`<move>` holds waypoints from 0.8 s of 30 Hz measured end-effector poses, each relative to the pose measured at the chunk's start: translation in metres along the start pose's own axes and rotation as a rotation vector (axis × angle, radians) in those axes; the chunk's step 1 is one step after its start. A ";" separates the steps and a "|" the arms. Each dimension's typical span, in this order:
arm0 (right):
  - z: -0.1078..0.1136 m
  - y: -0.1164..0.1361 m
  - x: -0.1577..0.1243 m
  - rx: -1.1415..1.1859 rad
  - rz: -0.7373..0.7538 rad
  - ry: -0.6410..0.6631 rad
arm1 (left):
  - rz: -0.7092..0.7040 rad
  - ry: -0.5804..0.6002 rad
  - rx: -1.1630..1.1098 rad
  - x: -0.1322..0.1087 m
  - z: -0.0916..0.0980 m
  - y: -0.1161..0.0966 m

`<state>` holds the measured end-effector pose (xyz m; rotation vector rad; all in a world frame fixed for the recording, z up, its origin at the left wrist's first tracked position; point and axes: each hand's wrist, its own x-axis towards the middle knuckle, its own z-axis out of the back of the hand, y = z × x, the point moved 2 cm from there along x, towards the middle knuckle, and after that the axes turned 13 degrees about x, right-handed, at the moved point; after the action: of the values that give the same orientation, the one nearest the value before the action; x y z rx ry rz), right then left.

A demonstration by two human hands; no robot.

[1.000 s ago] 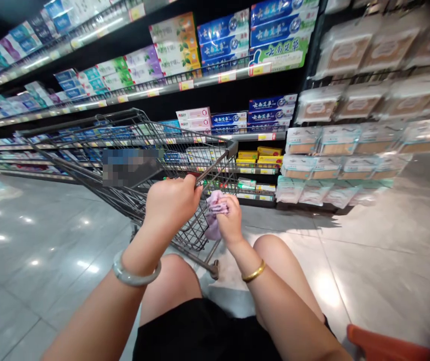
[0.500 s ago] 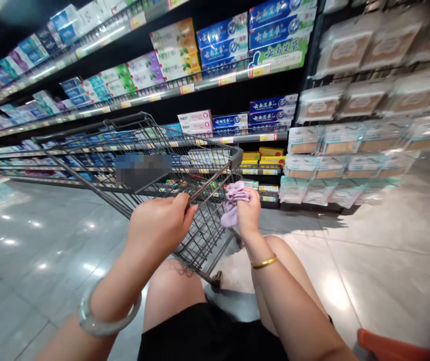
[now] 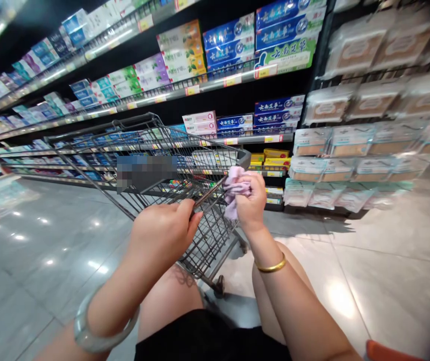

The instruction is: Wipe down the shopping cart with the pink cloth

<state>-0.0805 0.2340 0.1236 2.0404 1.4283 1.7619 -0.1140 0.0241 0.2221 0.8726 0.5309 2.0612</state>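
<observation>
A grey wire shopping cart (image 3: 203, 240) stands in front of my knees, at an angle to the shelves. My left hand (image 3: 164, 228), with a pale bangle on its wrist, is wrapped round the cart's near top rim. In my right hand (image 3: 251, 200) is a bunched lilac cloth (image 3: 235, 188), gripped in closed fingers. The cloth lies against the cart's rim near its right corner. A gold bangle circles my right wrist. A dark panel on the cart's side is partly blurred out.
Shelves of toothpaste boxes (image 3: 235, 45) run behind the cart and off to the left. Clear packs (image 3: 314, 140) hang on hooks at the right. Grey floor tiles (image 3: 49, 250) lie below. An orange object (image 3: 391, 351) shows at the bottom right edge.
My right hand has moved slightly up with the cloth, which now covers part of the rim near the corner. My left hand keeps its grip. The whole view has shifted a little.
</observation>
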 end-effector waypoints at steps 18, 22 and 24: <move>0.023 -0.040 0.081 -0.179 -0.093 -0.078 | 0.186 0.142 -0.195 0.099 0.026 -0.072; 0.019 -0.037 0.075 -0.102 -0.020 0.015 | 0.194 0.200 -0.154 0.108 0.016 -0.079; 0.013 -0.034 0.068 -0.052 0.023 0.058 | 0.199 0.145 -0.115 0.106 0.014 -0.079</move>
<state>-0.0966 0.3057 0.1487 2.0045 1.3643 1.8615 -0.1080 0.1574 0.2234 0.7366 0.4113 2.3249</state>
